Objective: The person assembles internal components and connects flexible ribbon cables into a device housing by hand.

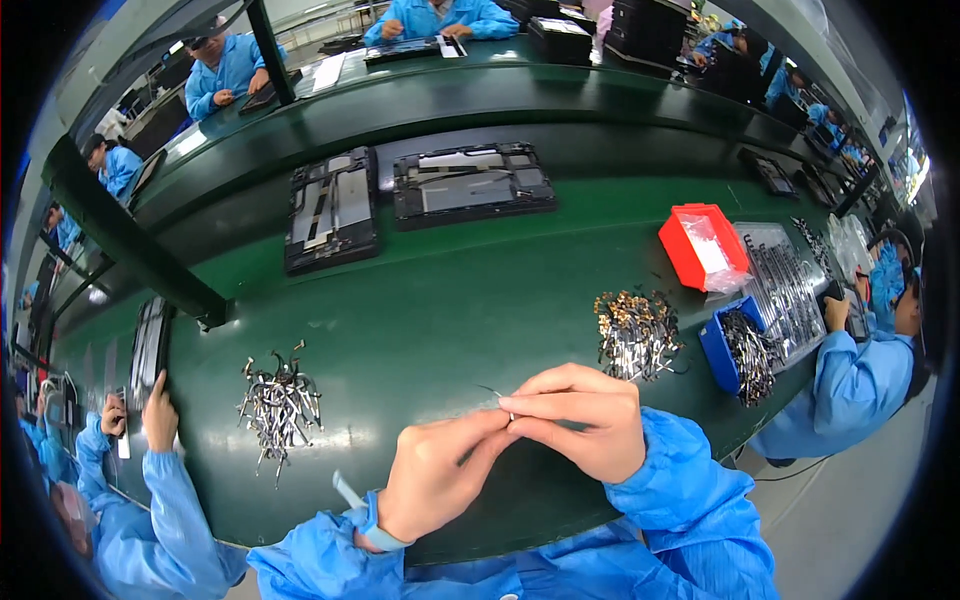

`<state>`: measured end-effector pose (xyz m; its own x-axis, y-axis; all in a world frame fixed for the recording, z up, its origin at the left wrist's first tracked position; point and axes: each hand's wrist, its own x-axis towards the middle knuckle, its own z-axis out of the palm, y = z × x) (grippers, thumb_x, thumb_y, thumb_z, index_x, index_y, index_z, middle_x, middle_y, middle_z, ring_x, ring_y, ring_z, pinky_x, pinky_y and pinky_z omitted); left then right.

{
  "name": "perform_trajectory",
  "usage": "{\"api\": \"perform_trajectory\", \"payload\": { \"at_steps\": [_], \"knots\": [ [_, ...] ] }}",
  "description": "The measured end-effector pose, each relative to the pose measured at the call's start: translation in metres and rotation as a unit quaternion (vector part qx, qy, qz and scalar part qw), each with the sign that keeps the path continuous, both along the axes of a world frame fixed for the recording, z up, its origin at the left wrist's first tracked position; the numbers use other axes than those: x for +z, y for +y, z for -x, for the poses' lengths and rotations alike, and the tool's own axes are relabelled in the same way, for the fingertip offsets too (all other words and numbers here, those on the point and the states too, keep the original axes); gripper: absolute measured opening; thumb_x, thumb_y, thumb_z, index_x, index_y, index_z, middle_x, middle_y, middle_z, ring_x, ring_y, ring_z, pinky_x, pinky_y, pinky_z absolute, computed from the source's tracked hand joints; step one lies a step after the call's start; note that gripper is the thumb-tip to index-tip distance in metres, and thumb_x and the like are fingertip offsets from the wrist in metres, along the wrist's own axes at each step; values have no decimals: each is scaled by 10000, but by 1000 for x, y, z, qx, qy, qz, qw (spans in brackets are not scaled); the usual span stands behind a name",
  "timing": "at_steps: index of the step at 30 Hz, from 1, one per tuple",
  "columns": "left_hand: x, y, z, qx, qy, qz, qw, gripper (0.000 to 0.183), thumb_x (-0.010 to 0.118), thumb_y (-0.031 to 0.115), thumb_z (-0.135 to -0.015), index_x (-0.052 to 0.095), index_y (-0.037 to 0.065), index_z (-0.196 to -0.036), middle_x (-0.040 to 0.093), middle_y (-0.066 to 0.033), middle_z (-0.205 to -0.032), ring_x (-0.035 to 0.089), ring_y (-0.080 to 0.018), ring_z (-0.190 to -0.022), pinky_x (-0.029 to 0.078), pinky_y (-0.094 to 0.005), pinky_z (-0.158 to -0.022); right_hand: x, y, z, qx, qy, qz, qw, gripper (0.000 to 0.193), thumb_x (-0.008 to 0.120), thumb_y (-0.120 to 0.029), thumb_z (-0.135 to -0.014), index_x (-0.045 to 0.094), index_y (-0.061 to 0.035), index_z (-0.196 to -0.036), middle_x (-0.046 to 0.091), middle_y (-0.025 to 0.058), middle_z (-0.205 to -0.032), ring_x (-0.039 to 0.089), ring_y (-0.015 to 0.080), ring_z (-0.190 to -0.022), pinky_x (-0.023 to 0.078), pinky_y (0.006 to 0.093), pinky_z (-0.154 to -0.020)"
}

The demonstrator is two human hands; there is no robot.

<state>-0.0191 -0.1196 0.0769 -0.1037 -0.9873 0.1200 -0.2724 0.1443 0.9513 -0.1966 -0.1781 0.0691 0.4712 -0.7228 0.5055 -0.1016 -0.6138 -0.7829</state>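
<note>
Over the near edge of the green bench, my left hand and my right hand meet at the fingertips. Both pinch one small thin flex cable, whose dark tail sticks out to the upper left; the fingers hide most of it. A pale blue band circles my left wrist. Left of my hands lies a loose pile of silver and black flex cables. Beyond my right hand is another pile of cables with gold-brown ends.
A red bin with clear plastic bags, a blue bin full of small parts and a clear tray stand at right. Opened tablet-like devices lie toward the back. A green post rises at left. Co-workers sit on both sides.
</note>
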Motion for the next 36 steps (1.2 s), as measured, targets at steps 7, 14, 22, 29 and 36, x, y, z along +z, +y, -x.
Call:
{"api": "perform_trajectory", "payload": {
  "at_steps": [7, 14, 22, 29, 36],
  "knots": [
    [-4, -1, 7, -38, -83, 156, 984, 206, 636, -22, -857, 641, -27, -1063, 719, -144, -869, 721, -266, -778, 566, -310, -656, 5, 1, 18, -16, -22, 14, 1000, 227, 738, 45, -759, 737, -15, -977, 682, 109, -933, 685, 213, -815, 565, 276, -706],
    [-12, 2, 15, -32, -8, 78, 996, 341, 577, -25, -876, 593, -20, -1217, 723, -122, -836, 722, -250, -747, 562, -299, -662, 2, 6, 23, -42, 50, 154, 986, 239, 736, 23, -743, 705, 11, -980, 682, 134, -999, 692, 259, -836, 582, 330, -719],
    [-17, -10, 17, -49, -67, 165, 983, 319, 584, -24, -867, 624, -11, -1184, 725, -114, -846, 723, -239, -754, 561, -308, -684, 1, -2, 24, -84, 61, 190, 976, 192, 714, 51, -743, 653, 30, -924, 665, 142, -926, 685, 273, -804, 578, 332, -680],
    [-16, -43, -18, 45, 203, -17, 978, 257, 542, 148, -950, 601, -23, -1134, 693, -135, -827, 686, -188, -765, 569, -290, -695, 14, -123, 128, -413, -63, 6, 909, 119, 627, -76, -892, 649, 40, -884, 712, 105, -785, 705, 163, -738, 558, 289, -658],
    [6, -66, -127, 168, 387, -5, 906, 267, 538, 132, -946, 551, 5, -1180, 659, -61, -935, 656, -146, -863, 547, -260, -779, -68, -225, 250, -579, 340, 7, 741, 167, 767, -132, -726, 691, 16, -708, 681, 222, -760, 691, 351, -730, 547, 421, -703]
  ]
}}
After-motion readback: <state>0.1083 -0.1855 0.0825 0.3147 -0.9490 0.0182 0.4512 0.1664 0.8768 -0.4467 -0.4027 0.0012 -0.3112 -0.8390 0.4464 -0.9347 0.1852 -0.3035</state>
